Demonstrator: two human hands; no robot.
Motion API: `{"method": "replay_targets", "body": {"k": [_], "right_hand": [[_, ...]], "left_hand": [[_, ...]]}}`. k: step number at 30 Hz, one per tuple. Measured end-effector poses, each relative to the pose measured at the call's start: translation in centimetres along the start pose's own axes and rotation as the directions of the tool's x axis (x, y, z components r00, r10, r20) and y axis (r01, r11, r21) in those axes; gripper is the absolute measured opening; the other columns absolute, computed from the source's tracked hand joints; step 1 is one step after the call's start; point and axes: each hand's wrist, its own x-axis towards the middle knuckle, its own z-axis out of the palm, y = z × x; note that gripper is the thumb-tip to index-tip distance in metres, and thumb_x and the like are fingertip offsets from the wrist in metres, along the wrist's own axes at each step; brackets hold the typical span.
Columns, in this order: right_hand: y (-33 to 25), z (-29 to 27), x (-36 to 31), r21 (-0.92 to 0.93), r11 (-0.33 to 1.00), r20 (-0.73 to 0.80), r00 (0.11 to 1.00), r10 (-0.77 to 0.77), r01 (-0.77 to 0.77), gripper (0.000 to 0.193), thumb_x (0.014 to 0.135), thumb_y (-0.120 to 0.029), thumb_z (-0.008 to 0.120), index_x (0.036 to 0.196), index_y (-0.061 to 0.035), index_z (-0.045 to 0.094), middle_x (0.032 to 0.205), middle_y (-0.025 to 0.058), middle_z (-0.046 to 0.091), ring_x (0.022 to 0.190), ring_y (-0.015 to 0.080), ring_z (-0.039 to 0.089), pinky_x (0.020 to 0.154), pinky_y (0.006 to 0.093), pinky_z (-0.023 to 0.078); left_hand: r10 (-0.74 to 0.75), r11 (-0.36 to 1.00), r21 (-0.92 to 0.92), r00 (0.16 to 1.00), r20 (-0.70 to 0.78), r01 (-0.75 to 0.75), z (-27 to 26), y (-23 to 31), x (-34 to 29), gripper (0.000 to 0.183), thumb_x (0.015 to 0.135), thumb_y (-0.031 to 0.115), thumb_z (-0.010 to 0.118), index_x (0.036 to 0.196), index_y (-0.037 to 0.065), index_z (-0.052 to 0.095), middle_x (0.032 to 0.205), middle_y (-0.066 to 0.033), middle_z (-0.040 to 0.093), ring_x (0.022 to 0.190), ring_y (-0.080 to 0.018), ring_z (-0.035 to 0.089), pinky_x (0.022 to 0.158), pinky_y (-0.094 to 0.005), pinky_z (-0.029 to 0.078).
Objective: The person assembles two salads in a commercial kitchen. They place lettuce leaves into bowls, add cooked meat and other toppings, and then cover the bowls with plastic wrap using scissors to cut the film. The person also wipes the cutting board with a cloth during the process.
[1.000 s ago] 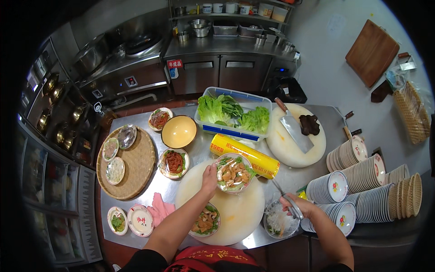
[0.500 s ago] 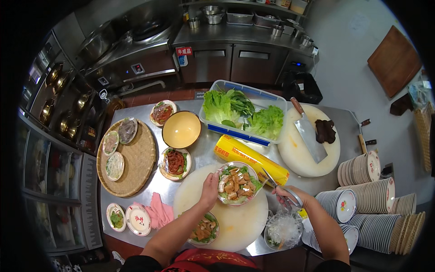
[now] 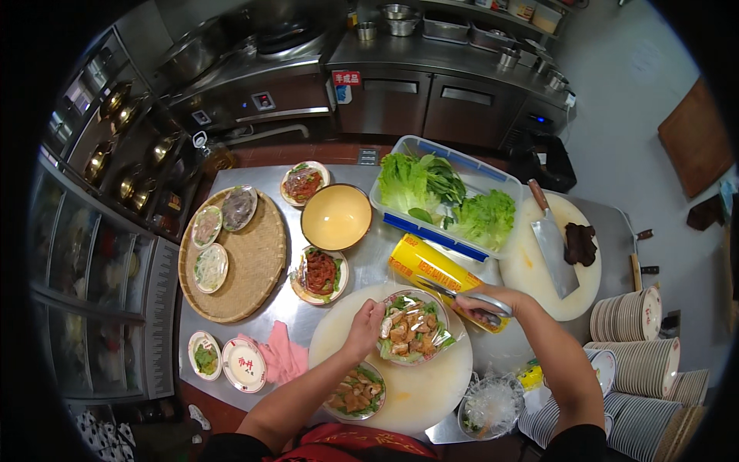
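My left hand [image 3: 365, 329] grips the left rim of a plate [image 3: 444, 310] of browned chunks [image 3: 409, 327] on greens, covered with clear film. The plate is over a round white cutting board [image 3: 431, 396]. In my right hand [image 3: 493, 299] is a pair of scissors [image 3: 441, 288]. Their blades point left, beyond the plate's far right rim and in front of the yellow box [image 3: 419, 258]. A second plate of similar chunks [image 3: 356, 393] is below my left forearm. A bowl [image 3: 486, 412] heaped with crumpled clear film stands right of the board.
A clear tub [image 3: 508, 231] of lettuce stands behind the yellow box. On another round board [image 3: 531, 285] lie a cleaver [image 3: 552, 250] and a dark piece of food [image 3: 579, 244]. Plate stacks [image 3: 631, 366] line the right. Leftward are a yellow bowl [image 3: 336, 218], pink cloth [image 3: 281, 354] and woven tray [image 3: 239, 266].
The whole view has shifted, moving the scene right. My right hand has brought the scissors up and left, from beside the plate to its far side. My left hand keeps hold of the plate.
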Motion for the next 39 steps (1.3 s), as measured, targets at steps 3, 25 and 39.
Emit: {"method": "replay_targets", "body": {"k": [3,25,39], "right_hand": [[-3.2,-0.7,3.8,-0.159,0.987,0.07,0.997,0.035,-0.024,0.065,0.086,-0.064,0.049,0.111,-0.0048,0.06,0.071,-0.0017,0.051,0.058,0.0079,0.047,0.052,0.0234,0.042],[1.0,19.0,-3.6,-0.384,0.806,-0.718,0.403,-0.568,0.451,0.052,0.091,-0.031,0.056,0.134,-0.0032,0.045,0.12,0.0166,0.058,0.11,0.0269,0.057,0.094,0.0375,0.044],[-5.4,32.6,-2.6,0.768,0.258,-0.406,0.758,-0.511,0.586,0.066,0.097,-0.053,0.03,0.139,-0.0032,0.035,0.136,0.0185,0.044,0.124,0.0259,0.046,0.105,0.039,0.036]], "left_hand": [[0.043,0.996,0.075,0.999,-0.008,-0.042,-0.6,0.8,-0.7,0.027,0.101,0.028,0.043,0.088,0.004,0.044,0.076,-0.0004,0.046,0.075,-0.0077,0.041,0.069,-0.0241,0.04],[0.086,0.987,-0.151,0.977,0.193,-0.057,-7.1,7.9,-13.0,0.058,0.101,0.03,0.039,0.149,0.007,0.014,0.144,-0.0184,0.032,0.13,-0.0225,0.034,0.107,-0.0306,0.028],[0.052,0.989,-0.147,0.956,0.288,-0.01,-10.0,7.2,-21.4,0.051,0.101,0.024,0.038,0.146,0.002,0.023,0.141,-0.0154,0.037,0.128,-0.0199,0.037,0.106,-0.0282,0.029]]}}
